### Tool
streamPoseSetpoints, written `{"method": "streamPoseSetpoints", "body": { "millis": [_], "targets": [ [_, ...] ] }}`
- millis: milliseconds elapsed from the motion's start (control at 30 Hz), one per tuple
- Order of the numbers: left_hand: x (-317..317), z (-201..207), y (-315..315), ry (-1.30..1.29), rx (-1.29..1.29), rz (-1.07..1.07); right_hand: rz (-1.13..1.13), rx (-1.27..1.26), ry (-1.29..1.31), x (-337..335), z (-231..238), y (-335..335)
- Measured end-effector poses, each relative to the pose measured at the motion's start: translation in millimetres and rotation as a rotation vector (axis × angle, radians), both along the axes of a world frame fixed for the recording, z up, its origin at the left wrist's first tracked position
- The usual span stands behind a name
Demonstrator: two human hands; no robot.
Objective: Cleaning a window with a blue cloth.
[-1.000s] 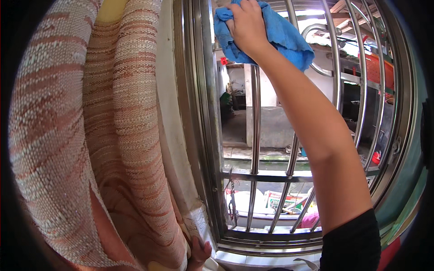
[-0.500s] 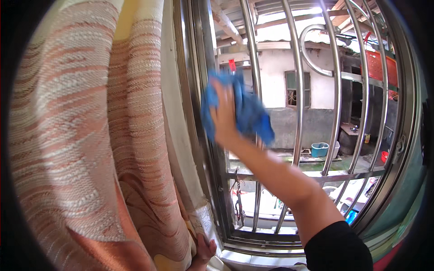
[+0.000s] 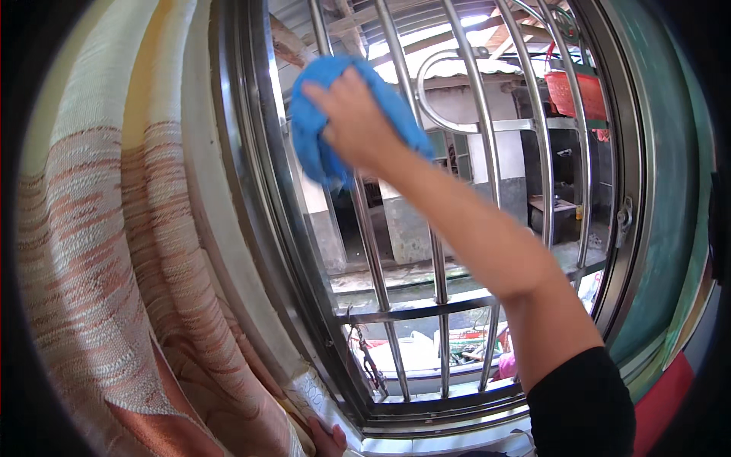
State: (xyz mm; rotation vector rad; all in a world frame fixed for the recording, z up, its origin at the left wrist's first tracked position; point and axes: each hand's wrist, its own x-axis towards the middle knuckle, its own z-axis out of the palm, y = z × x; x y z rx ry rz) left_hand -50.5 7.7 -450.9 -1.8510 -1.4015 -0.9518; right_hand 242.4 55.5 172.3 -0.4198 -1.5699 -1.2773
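Observation:
My right hand (image 3: 354,114) is closed on a blue cloth (image 3: 308,156), bunched and spread under the fingers, at the upper left of the barred window. Behind the cloth run upright metal bars (image 3: 432,251); whether it touches them or a pane I cannot tell. My bare right forearm crosses in front of the bars. Low down, my left hand (image 3: 327,438) is partly seen, its fingers curled at the edge of a woven pink and white curtain (image 3: 84,251), beside the window's lower left corner. The rest of that hand is hidden.
A dark metal window frame (image 3: 263,152) surrounds the bars, with a latch (image 3: 624,221) on its right side. Along the bottom runs a white tiled sill (image 3: 411,444). Outside are a pale wall and an orange-red basket (image 3: 571,95). Green panelling (image 3: 662,190) stands at the right.
My right hand has carried the blue cloth upward along the window's left side. The view has shifted, so the window and curtain sit further left. The left hand stays by the curtain's edge.

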Motion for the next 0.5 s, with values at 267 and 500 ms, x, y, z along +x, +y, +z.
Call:
{"method": "streamPoseSetpoints", "body": {
  "millis": [267, 500],
  "targets": [
    [11.5, 99.8, -60.2, 0.539, 0.267, 0.413, -0.401, 0.164, 0.184, 104.7, 62.0, -43.6],
    [-24.5, -3.1, 1.0, -0.286, -0.233, 0.085, -0.279, 0.05, 0.257, 151.2, -28.2, -62.5]
  ]
}}
